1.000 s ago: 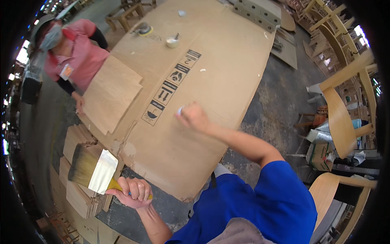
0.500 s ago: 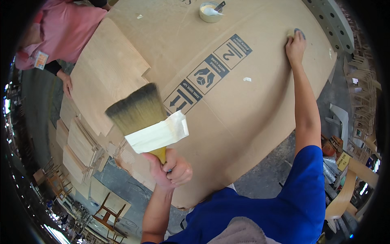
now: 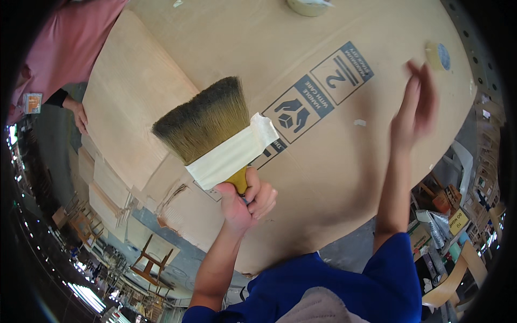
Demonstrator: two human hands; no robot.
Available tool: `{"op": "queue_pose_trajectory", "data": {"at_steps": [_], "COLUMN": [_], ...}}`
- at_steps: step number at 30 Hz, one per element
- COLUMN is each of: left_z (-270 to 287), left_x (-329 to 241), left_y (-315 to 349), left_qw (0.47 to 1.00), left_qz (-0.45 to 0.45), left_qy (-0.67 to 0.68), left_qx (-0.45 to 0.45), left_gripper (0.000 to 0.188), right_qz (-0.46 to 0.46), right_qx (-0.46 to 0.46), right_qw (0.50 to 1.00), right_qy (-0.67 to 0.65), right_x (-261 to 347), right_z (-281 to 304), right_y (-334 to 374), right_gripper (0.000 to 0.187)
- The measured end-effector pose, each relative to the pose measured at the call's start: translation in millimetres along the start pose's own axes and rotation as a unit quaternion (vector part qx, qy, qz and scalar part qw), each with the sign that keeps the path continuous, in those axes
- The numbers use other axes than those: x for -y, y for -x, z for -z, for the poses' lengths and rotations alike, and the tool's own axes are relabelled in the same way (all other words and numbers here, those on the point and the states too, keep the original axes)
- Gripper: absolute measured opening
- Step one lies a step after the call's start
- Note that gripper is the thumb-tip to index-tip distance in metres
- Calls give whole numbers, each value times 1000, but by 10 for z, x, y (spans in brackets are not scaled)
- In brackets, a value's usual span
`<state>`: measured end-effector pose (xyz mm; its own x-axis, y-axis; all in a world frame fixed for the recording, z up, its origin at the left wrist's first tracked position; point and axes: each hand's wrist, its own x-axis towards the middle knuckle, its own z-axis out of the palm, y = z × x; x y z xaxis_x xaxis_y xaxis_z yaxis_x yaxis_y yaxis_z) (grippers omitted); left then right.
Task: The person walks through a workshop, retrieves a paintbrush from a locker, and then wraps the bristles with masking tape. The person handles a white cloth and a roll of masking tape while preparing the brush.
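Observation:
My left hand (image 3: 246,203) is wrapped round the yellow handle of a wide paintbrush (image 3: 207,126), its dark-tipped bristles pointing up and away. Pale masking tape (image 3: 231,153) covers the brush's ferrule, one end sticking out loose. Over the right side of the cardboard-covered table (image 3: 312,183), my right hand (image 3: 416,107) is raised and smeared by motion, with its fingers seen apart from any object. Just beyond it a roll of tape (image 3: 438,56) rests on the cardboard.
At the far edge sits a small tub (image 3: 308,6). Thin wooden panels (image 3: 134,102) cover the table's left side, where a person in pink (image 3: 75,48) rests a hand. A wooden chair (image 3: 149,266) stands lower left; boxes and curved wood pieces (image 3: 449,280) lie at lower right.
My right hand has let go of the tape roll and drawn back toward me. My left hand keeps hold of the brush. The view has shifted, so the tub sits nearer the top edge.

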<state>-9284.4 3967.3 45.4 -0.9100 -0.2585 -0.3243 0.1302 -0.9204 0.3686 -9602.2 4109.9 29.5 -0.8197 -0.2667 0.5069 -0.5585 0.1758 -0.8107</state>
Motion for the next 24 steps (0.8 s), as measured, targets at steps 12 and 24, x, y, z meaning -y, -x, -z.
{"op": "queue_pose_trajectory", "data": {"at_steps": [12,24], "left_z": [51,115], "left_x": [-100,68], "left_y": [310,372], "left_qw": [971,994], "left_qz": [-11,20], "left_qy": [-193,109], "left_qx": [-145,28], "left_gripper": [76,73], "right_qz": [-352,-574], "right_qx": [299,172], "right_qw": [846,668], "right_qy": [-266,-442], "right_x": [1863,1854], "right_z": [-844,-910], "right_y": [1298,1306], "right_gripper": [52,44]}}
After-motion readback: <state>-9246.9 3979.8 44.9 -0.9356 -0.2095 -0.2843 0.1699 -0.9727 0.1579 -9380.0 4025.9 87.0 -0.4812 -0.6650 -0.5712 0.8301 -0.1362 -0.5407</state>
